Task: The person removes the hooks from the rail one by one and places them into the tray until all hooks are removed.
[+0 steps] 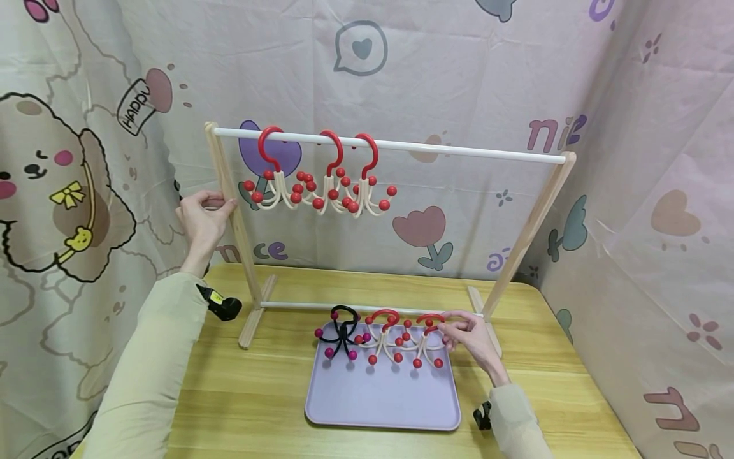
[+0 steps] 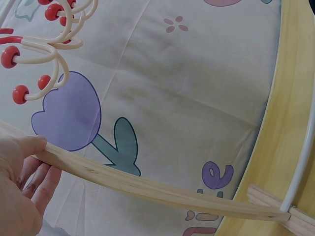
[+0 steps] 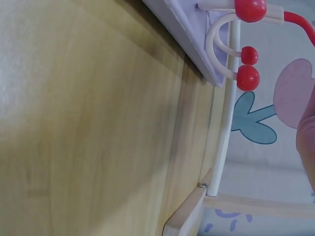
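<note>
My left hand (image 1: 206, 220) grips the left wooden post (image 1: 243, 261) of a hanging rack, thumb on the near side in the left wrist view. My right hand (image 1: 470, 335) pinches the red hook of a cream multi-arm hanger (image 1: 423, 347) with red ball tips, at the right of the lilac tray (image 1: 384, 408). Beside it on the tray are a matching red-hooked hanger (image 1: 383, 338) and a black hanger (image 1: 343, 333) with magenta balls. In the right wrist view, the pinching fingertips are out of frame.
Three red-hooked hangers (image 1: 329, 185) hang from the left half of the white top rail (image 1: 459, 150). A lower white bar (image 1: 367, 308) runs behind the tray. The right post (image 1: 527, 236) stands near my right hand. A printed curtain surrounds the wooden table (image 1: 241, 395).
</note>
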Motion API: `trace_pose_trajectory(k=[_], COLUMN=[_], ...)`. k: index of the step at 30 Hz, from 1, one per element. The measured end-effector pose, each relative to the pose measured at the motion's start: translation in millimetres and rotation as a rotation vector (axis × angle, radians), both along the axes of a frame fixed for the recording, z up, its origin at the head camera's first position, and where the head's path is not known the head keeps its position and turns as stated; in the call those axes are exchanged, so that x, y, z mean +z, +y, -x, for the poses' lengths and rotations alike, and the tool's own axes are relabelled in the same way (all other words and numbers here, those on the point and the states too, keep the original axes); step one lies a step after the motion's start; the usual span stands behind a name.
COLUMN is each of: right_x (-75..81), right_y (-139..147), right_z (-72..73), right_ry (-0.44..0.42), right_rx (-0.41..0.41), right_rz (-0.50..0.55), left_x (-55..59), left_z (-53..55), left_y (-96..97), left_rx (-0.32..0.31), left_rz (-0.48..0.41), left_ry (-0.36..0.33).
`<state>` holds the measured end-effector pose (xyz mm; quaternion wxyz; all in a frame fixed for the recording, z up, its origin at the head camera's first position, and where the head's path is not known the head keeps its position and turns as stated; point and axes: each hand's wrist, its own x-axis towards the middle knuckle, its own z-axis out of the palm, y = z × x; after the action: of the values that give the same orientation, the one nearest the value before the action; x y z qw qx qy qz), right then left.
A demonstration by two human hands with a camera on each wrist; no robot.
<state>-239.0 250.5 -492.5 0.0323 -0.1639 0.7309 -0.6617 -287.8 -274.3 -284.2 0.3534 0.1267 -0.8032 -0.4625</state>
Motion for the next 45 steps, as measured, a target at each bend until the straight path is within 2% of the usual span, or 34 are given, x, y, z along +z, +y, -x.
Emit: trace_pose_trajectory(k=[8, 15, 23, 34, 45], right_x=[9.0, 18.7, 35.4, 72.3, 118.4], right_y=[-0.7, -4.8, -10.6, -14.5, -21.6], right_z=[-3.6, -4.8, -4.3, -1.2, 13.7], right_ry=[0.021, 0.059, 0.163, 0.270, 0.426], right_rx=[-0.055, -0.086, -0.123, -0.145, -0.121], right_rz=[-0.032, 0.030, 0.105, 0.093, 0.127], left_x=[0.1, -0.3, 0.3, -0.1, 0.0], left_z=[0.3, -0.2, -0.5, -1.4, -0.6], left_y=[0.3, 0.0, 0.7, 0.8, 0.2], left_rx=[-0.006, -0.008, -0.005, -0.010, -0.024], left_rz=[-0.007, -0.010, -0.005, -0.005, -0.018], left_ry=[0.004, 0.017, 0.015, 0.028, 0.020])
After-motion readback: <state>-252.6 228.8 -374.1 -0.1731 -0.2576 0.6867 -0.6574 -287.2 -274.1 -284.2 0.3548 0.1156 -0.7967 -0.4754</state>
